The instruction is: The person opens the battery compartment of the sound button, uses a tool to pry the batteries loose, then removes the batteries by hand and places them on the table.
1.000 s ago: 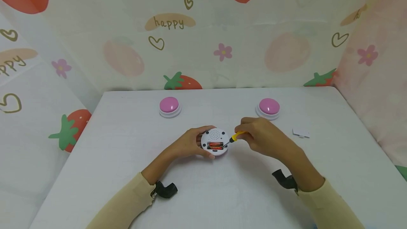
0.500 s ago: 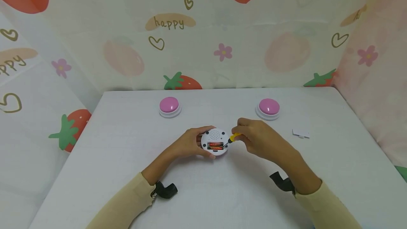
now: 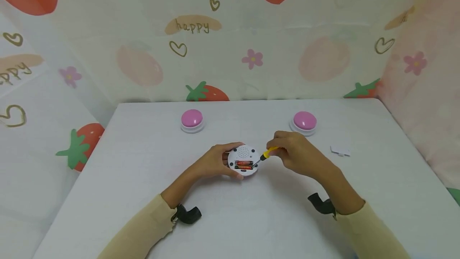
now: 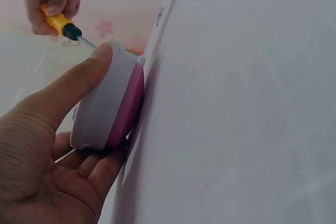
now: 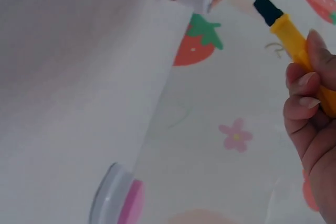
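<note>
I have the left hand (image 3: 215,161) gripping the upturned button (image 3: 243,152) near mid-table (image 3: 237,219), the right hand (image 3: 296,151) holding a screwdriver (image 3: 266,154) beside the batteries (image 3: 244,165). I'd brace the button firmly and work the tip gently.

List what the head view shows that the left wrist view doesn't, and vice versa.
Only the head view shows two rear buttons and the batteries in the held button. Only the left wrist view shows that button's pink dome, facing the table. Both show the left hand gripping the button and the right hand holding the screwdriver.
</note>
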A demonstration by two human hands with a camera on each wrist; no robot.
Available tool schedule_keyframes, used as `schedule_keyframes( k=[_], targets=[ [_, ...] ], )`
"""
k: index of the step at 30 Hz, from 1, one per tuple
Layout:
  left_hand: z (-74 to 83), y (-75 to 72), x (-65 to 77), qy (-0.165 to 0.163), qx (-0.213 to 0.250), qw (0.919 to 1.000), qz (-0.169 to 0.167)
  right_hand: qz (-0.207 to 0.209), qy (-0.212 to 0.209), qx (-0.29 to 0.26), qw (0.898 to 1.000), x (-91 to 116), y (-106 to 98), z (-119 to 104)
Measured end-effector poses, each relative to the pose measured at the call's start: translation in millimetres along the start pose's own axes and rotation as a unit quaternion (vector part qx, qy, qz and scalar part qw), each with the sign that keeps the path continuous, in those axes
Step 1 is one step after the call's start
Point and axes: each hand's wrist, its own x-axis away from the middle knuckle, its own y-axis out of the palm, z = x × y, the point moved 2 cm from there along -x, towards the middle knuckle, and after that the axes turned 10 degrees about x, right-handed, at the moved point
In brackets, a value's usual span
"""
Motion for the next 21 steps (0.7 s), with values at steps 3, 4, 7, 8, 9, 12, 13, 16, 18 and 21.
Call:
schedule_keyframes(
  k=[3, 4, 7, 8, 9, 12, 13, 16, 18, 21],
  targets=[
    [-0.6, -0.1, -0.3, 0.004, -0.002, 1.0000, -0.004, 0.011, 0.016, -0.028, 0.999, 5, 4, 10],
    [-0.8, -0.5, -0.2, 0.004, -0.001, 1.0000, -0.004, 0.013, 0.020, -0.034, 0.999, 6, 6, 13],
    [0.1, -1.4, 0.6, 0.002, 0.007, 1.0000, 0.003, 0.019, 0.023, -0.041, 0.999, 9, 8, 16],
    [0.2, -1.0, 0.2, 0.001, 0.009, 0.9999, 0.004, 0.020, 0.024, -0.041, 0.999, 11, 8, 17],
    [0.2, -0.4, -0.1, 0.000, 0.013, 0.9999, 0.004, 0.019, 0.025, -0.039, 0.999, 12, 8, 18],
    [0.0, -0.8, -0.2, 0.002, 0.020, 0.9998, 0.001, 0.019, 0.025, -0.034, 0.999, 12, 8, 18],
    [-0.4, -0.9, -0.2, 0.002, 0.020, 0.9998, 0.000, 0.019, 0.025, -0.033, 0.999, 12, 8, 18],
    [-1.9, -1.3, -0.6, 0.004, 0.021, 0.9998, 0.000, 0.021, 0.023, -0.032, 0.999, 11, 8, 17],
    [-2.6, -1.7, -0.5, 0.005, 0.020, 0.9998, 0.001, 0.024, 0.020, -0.033, 0.999, 11, 8, 17],
    [-3.2, -2.3, -0.8, 0.008, 0.015, 0.9998, 0.000, 0.028, 0.020, -0.031, 0.999, 11, 8, 17]
  ],
)
